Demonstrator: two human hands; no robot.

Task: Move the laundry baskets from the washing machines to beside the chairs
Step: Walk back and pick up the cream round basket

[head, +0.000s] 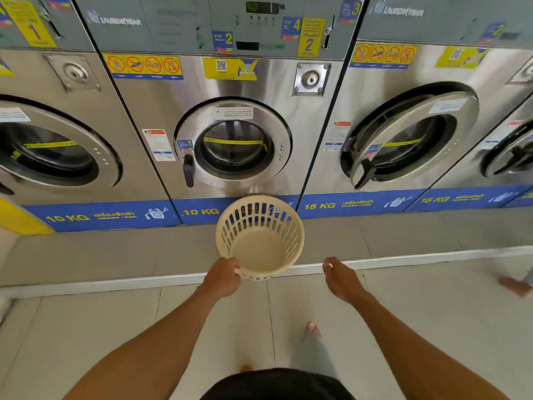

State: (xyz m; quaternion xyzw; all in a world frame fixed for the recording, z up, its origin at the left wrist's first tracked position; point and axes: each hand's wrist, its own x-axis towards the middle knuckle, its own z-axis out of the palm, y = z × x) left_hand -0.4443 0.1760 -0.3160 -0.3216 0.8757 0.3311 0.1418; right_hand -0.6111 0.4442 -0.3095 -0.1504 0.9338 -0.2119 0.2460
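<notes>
A round cream plastic laundry basket with slotted walls sits empty, tilted toward me, on the grey step in front of the middle washing machine. My left hand grips the basket's near rim on its left side. My right hand hovers to the right of the basket, apart from it, fingers loosely curled and holding nothing. No chairs are in view.
A row of steel front-loading washers stands on a raised grey step with a white edge. The door of the right washer hangs ajar. Another person's foot is at the right edge. My own foot rests on the tiled floor.
</notes>
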